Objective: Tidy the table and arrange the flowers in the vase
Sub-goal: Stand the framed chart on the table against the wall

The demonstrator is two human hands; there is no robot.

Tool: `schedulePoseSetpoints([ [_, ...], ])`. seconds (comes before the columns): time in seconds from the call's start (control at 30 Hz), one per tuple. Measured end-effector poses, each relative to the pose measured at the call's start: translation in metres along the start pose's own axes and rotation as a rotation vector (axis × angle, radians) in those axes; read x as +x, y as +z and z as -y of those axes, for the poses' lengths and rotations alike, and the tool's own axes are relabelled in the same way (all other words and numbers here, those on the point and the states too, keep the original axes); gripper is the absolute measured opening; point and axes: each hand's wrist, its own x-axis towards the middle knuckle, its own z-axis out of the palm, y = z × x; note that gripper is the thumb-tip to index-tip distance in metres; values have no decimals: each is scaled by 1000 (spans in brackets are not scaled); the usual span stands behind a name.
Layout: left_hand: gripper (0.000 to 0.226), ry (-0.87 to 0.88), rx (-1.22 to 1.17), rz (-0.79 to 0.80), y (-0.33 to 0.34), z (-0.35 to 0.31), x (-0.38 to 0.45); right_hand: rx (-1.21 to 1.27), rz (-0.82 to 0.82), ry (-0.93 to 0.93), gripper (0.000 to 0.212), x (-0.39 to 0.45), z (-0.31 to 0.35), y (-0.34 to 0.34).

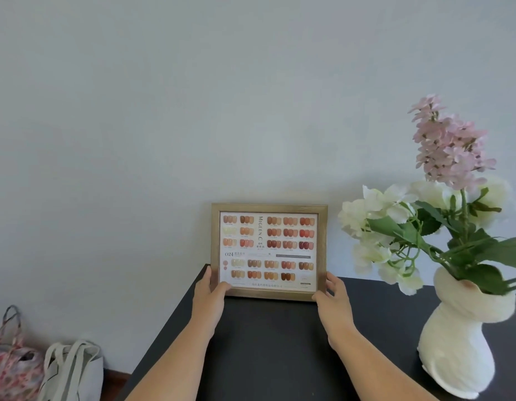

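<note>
A black table [279,342] stands against a plain pale wall [164,111]. On the floor to the left of the table sit two bags, a pink flowery bag [10,363] and a cream cloth bag [74,369], close together by the wall. On the right side of the table stands a white vase [462,342] with a bumpy shape. In it are white flowers [366,227] with green leaves and a tall pink flower [450,143] that leans over to the left. At the back of the table, close to the wall, a picture frame [268,251] stands upright. It has a gold edge and shows rows of little nail colours. Both arms reach forward over the table. The left hand [209,296] holds the frame's lower left corner, with the thumb on the front. The right hand [333,296] holds the lower right corner, fingers curled round the side edge. The frame is to the left of the vase and not touching it.
</note>
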Motion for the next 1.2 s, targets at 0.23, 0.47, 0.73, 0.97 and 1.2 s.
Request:
schedulePoseSetpoints([
  [0.23, 80, 15, 66, 61, -4, -1, -9, -123, 22, -13, 64, -5, 0, -8],
  [0.47, 81, 6, 117, 71, -8, 1, -19, -210, 14, -21, 67, -13, -2, -17],
  [0.73, 93, -32, 194, 45, -6, 4, -31, -302, -17, -48, 63, -19, -2, -22],
  [0.97, 97, 224, 580, 99, -2, 20, -79, -376, -38, -82, 57, -45, -4, -32],
  [1.2, 67, 329, 1069, 239, 10, 25, -129, -618, 148, -145, 34, -81, -2, -57],
])
